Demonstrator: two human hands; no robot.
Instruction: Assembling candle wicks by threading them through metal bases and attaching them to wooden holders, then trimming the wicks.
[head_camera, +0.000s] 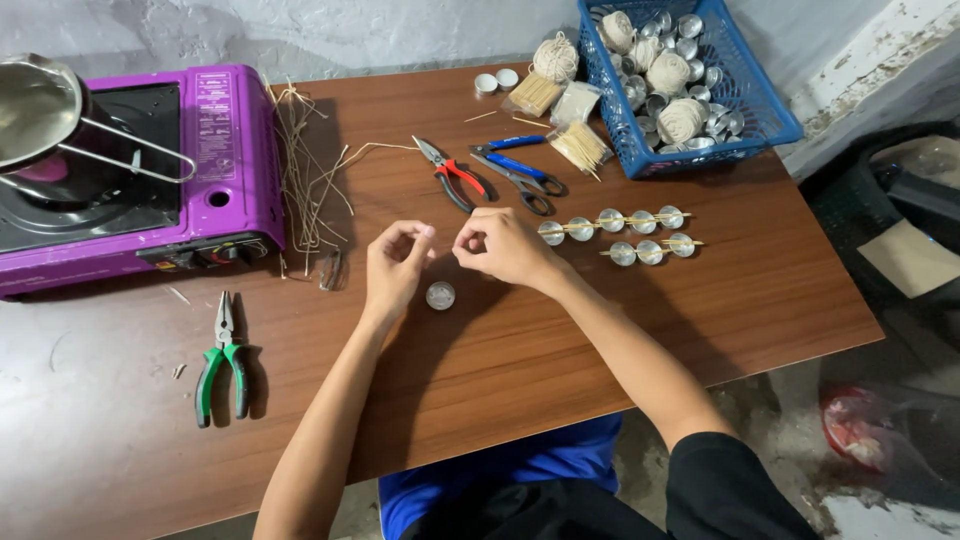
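My left hand (396, 262) and my right hand (500, 245) meet over the brown table (760, 300), fingertips pinched close together as if on something very thin; I cannot make out what. A small round metal cup (440, 295) sits on the table just below and between them. To the right lie two rows of the same metal cups (640, 235) with thin wooden sticks laid across them. Red-handled pliers (455, 175) and blue-handled scissors (520, 172) lie just beyond my hands.
A purple portable stove (215, 150) with a metal pot (35, 105) stands at the far left, loose wick strands (305, 170) beside it. Green-handled pliers (225, 355) lie near left. A blue basket (760, 115) of twine balls and metal cups sits at the back right.
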